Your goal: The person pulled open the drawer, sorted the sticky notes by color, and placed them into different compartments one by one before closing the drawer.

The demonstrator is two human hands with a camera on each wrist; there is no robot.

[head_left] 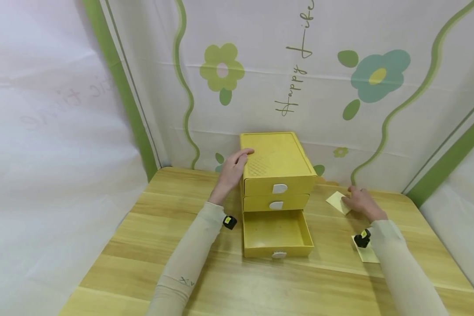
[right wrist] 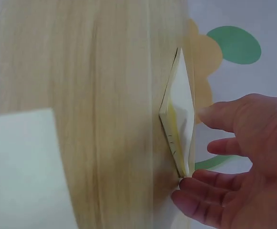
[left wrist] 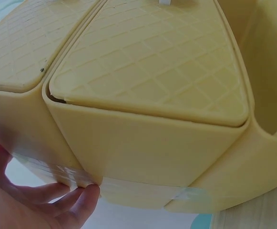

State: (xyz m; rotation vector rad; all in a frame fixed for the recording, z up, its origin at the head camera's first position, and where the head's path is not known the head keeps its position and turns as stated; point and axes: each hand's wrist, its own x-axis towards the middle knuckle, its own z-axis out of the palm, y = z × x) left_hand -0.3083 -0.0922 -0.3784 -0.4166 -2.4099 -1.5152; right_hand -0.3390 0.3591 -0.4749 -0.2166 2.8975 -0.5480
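Observation:
A yellow drawer unit (head_left: 278,153) stands on the wooden table, its bottom drawer (head_left: 276,230) pulled out with nothing visible inside. My left hand (head_left: 233,169) rests against the unit's left side, fingers reaching over the top edge. In the left wrist view, fingertips (left wrist: 83,202) touch its yellow side. At the back right, a pale-yellow sticky note pad (head_left: 337,202) lies on the table. My right hand (head_left: 361,202) is beside it, its lower fingers touching or almost touching the pad's corner in the right wrist view, thumb apart from it.
Another pale paper pad (head_left: 369,255) lies nearer, partly under my right wrist in the head view. The two upper drawers (head_left: 276,203) are closed, with white pull tabs. A printed curtain (head_left: 260,87) hangs behind the table's back edge.

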